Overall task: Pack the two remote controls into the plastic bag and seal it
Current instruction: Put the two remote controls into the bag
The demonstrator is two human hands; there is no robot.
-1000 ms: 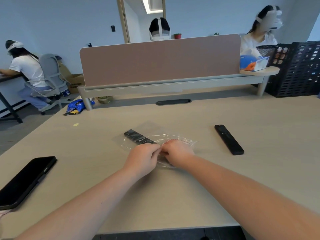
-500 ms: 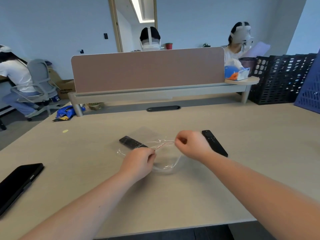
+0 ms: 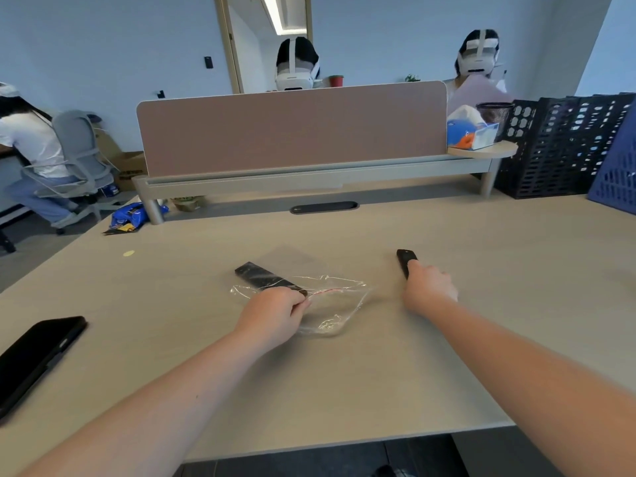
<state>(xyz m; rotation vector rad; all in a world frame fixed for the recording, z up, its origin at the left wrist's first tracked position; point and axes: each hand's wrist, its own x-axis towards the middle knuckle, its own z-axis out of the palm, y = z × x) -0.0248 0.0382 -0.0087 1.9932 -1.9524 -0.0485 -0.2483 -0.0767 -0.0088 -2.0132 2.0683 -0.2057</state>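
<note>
A clear plastic bag [image 3: 335, 304] with a red zip strip lies crumpled mid-table. My left hand [image 3: 272, 313] pinches its left mouth edge. One black remote control [image 3: 263, 276] lies at the bag's far left; whether any part of it sits inside the bag or only under the film I cannot tell. A second black remote control [image 3: 405, 261] lies to the right of the bag. My right hand [image 3: 428, 287] rests over its near end with fingers curled around it; the far end sticks out beyond my fingers.
A black phone [image 3: 36, 356] lies at the table's left edge. A pink divider panel [image 3: 292, 129] runs across the back, with black crates [image 3: 557, 149] and a blue crate [image 3: 616, 180] at the right. Other people sit beyond the divider and at far left.
My right hand let go of the bag's mouth and moved right onto the second remote. My left hand kept its hold on the bag. The camera view swung right.
</note>
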